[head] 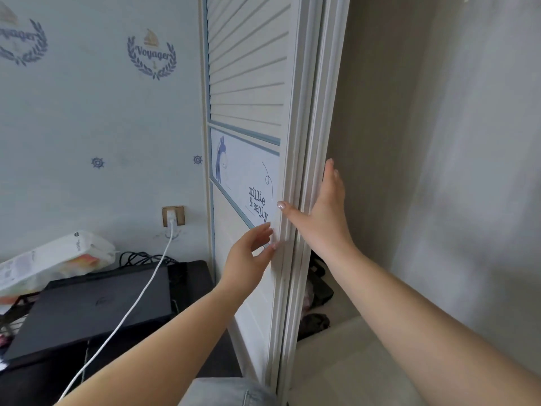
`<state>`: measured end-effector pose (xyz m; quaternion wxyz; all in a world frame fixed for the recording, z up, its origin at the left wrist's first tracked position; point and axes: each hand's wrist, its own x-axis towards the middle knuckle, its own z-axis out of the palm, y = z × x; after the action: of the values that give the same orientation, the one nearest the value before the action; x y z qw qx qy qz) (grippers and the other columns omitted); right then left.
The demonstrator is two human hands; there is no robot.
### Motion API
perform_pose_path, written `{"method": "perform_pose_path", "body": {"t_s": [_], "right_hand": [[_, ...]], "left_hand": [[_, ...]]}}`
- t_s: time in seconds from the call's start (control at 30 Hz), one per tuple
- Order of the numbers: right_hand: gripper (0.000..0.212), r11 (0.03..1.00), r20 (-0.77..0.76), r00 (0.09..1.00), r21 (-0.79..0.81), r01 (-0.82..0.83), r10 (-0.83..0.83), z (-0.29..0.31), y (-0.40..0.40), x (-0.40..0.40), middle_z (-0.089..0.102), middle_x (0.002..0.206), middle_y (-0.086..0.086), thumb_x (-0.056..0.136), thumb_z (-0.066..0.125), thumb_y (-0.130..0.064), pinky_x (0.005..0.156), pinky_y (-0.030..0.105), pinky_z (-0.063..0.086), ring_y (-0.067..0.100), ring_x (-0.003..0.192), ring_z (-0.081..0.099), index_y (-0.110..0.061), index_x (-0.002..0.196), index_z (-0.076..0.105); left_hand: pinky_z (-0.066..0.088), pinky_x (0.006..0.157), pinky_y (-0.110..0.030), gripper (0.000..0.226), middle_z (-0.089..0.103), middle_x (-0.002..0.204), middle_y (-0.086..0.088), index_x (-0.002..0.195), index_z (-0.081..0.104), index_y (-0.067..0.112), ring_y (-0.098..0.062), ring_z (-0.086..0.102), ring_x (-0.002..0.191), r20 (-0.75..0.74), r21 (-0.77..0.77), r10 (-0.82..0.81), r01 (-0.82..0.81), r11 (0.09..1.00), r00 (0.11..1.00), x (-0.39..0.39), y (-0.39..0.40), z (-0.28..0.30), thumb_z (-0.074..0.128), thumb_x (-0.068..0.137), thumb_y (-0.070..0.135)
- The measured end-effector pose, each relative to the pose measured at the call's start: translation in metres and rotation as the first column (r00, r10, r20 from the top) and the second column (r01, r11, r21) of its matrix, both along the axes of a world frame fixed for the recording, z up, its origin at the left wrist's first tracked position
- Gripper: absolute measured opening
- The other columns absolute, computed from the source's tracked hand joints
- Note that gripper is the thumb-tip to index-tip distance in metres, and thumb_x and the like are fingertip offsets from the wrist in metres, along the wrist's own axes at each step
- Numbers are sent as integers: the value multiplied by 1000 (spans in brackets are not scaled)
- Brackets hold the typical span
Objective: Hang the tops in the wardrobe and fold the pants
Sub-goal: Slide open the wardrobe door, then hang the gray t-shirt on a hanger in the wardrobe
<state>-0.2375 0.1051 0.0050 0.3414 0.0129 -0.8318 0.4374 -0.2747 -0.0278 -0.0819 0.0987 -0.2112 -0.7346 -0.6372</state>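
- Two hands on the sliding wardrobe door (251, 136): left hand (248, 253) fingers loosely spread; right hand (322, 206) straight, thumb splayed.
- No tops or pants visible; hanging and folding apparently remain.

Soft, even daylight fills the view, the wardrobe (439, 142) interior shadowed, straight lines bowing at the edges, detail slightly soft.

Both hands raised, fingers straight: left (248, 253), right (322, 206).
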Motion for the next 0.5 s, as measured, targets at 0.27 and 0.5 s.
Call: {"method": "perform_pose_path", "body": {"t_s": [0.27, 0.5], "right_hand": [[86, 913, 5, 930, 184, -363, 369, -59, -53, 60, 20, 153, -9, 81, 71, -34, 114, 13, 15, 1, 142, 16, -29, 148, 17], [85, 730, 357, 703, 78, -678, 615, -115, -127, 99, 26, 144, -18, 79, 70, -43, 113, 33, 31, -3, 137, 25, -32, 148, 21]], "left_hand": [[55, 82, -27, 20, 72, 96, 13, 107, 61, 37, -4, 67, 94, 265, 127, 160, -199, 972, 951, 77, -84, -56, 65, 89, 30], [53, 80, -27, 16, 73, 96, 0, 101, 65, 32, -14, 67, 95, 336, 106, 326, -379, 919, 884, 165, -166, -79, 66, 86, 27]]}}
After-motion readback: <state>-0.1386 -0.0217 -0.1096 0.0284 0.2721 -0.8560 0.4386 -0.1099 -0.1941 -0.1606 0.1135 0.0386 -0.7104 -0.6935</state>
